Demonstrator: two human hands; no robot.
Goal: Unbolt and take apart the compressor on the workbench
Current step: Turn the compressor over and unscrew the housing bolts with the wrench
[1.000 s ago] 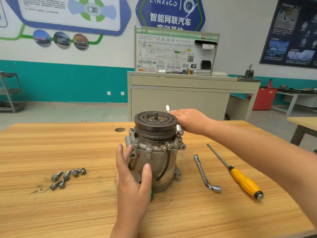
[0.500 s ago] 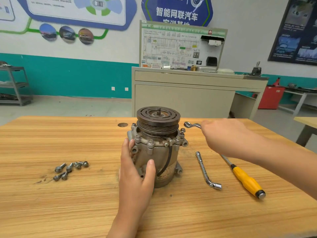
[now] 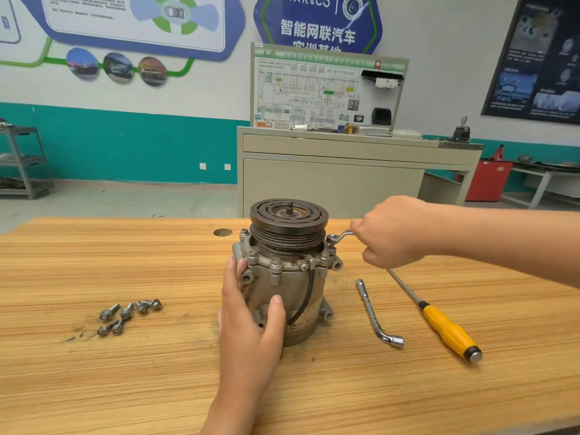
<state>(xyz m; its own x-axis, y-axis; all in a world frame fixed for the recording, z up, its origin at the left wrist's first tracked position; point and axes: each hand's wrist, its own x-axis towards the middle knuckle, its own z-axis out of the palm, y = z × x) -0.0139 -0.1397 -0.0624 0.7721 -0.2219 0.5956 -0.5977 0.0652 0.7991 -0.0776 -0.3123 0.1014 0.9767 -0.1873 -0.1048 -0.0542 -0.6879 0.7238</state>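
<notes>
The grey compressor [image 3: 293,290] stands upright on the wooden workbench [image 3: 125,372], its dark pulley [image 3: 288,218] on top. My left hand [image 3: 248,321] grips the near left side of its body, thumb across the front. My right hand [image 3: 392,233] holds a ring wrench [image 3: 339,237] whose ring end sits on a bolt at the right of the top flange. Several removed bolts [image 3: 127,313] lie in a loose group on the bench to the left.
An L-shaped socket wrench [image 3: 375,312] and a yellow-handled screwdriver [image 3: 445,331] lie on the bench right of the compressor. A small round metal disc [image 3: 222,232] is set in the bench behind it. A beige cabinet [image 3: 345,183] stands beyond the bench.
My right hand has pulled away from the pulley to the right, then brought the wrench's ring end back onto a flange bolt. My left hand has kept its grip on the body.
</notes>
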